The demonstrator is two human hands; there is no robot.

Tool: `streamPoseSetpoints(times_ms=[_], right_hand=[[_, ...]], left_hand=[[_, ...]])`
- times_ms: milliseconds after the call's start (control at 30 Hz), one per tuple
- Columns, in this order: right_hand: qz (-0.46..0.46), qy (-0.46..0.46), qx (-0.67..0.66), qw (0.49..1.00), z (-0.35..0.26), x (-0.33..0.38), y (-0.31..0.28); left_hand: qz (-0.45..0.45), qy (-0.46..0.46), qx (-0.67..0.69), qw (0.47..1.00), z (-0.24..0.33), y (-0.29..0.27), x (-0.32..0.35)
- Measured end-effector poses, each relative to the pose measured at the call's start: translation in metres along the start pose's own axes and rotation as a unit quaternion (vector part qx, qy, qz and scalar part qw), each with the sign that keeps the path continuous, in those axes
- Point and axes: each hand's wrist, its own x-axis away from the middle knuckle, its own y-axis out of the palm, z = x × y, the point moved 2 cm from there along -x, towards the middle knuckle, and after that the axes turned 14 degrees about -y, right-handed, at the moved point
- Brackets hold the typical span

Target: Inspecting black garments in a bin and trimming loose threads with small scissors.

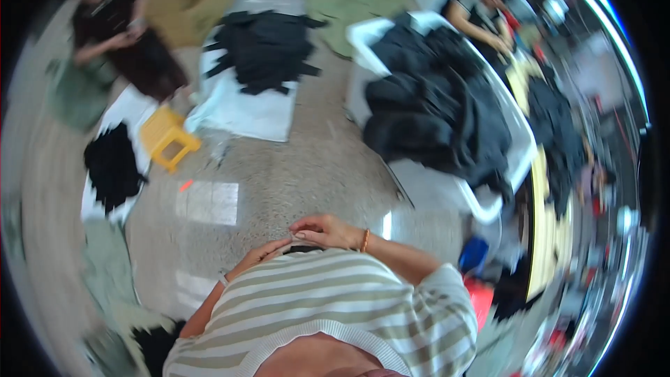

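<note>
Both of my hands meet in front of my waist, close to the hem of a green-and-white striped shirt (307, 283). My right hand (317, 229) has its fingers bent and the thumb near the fingertips. My left hand (267, 251) is partly behind the shirt, its fingertips drawn together beside the right ones. Something small and pale may be between the fingertips, too unclear to name. A bit of black cloth (301, 248) shows just below the right hand.
A white tub (442, 183) heaped with black garments (436, 115) stands ahead right, a person (481, 21) beyond it. Black pieces (262, 49) lie on white sheeting (262, 119) ahead. A yellow stool (167, 136) and another person (118, 35) are at the left.
</note>
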Motion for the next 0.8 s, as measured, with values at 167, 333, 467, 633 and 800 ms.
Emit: streamPoseSetpoints(times_ms=[167, 333, 467, 633, 800], right_hand=[[0.085, -0.024, -0.05, 0.995, 0.008, 0.065, -0.041], [0.257, -0.025, -0.077, 0.963, 0.017, 0.106, -0.063], [0.371, 0.041, -0.043, 0.927, 0.016, 0.116, -0.083], [0.511, 0.045, 0.373, 0.773, 0.034, 0.141, -0.15], [0.626, 0.1, 0.55, 0.544, 0.021, 0.183, -0.237]], left_hand=[[-0.106, -0.017, -0.045, 0.993, 0.044, 0.018, -0.075], [-0.182, -0.033, -0.133, 0.974, 0.098, 0.039, -0.128], [-0.155, -0.055, -0.223, 0.961, 0.099, 0.033, -0.185], [-0.124, -0.01, -0.217, 0.968, 0.149, 0.042, -0.245], [-0.083, 0.137, -0.283, 0.946, 0.215, 0.053, -0.302]])
